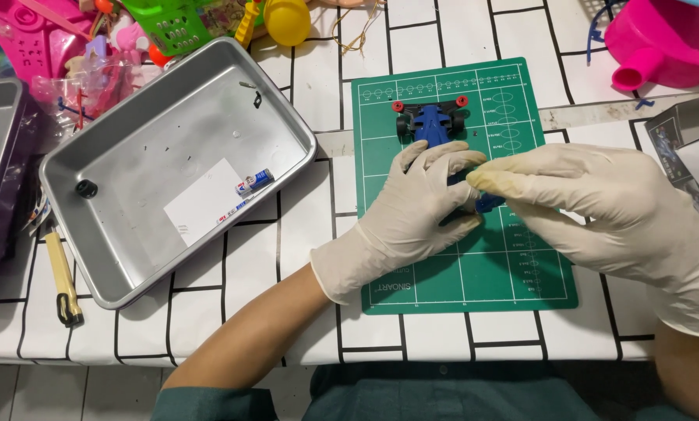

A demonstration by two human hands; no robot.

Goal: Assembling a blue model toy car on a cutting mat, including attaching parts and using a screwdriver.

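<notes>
Left edge of table: a tool (63, 277) with a pale handle lies beside a metal tray (131, 257). In the tray: a white card (201, 204), a small battery (254, 181), a loose black tyre (87, 188) near its left wall, and a few tiny dark bits.

Centre: green mat (521, 273) on the table (310, 86). On the mat's far half, a blue toy car (432, 121): black wheels and two red rollers at the far end are fitted. Near end is hidden under the gloves, so I cannot tell what is mounted there. Judged partly assembled; the spare tyre and battery are not yet on it.

Left hand (412, 214), gloved, lies closed over the car body, holding it down. Right hand (599, 206), gloved, pinches a small blue part (490, 204) at the car's near end.

Far right corner: pink toy (661, 39).
</notes>
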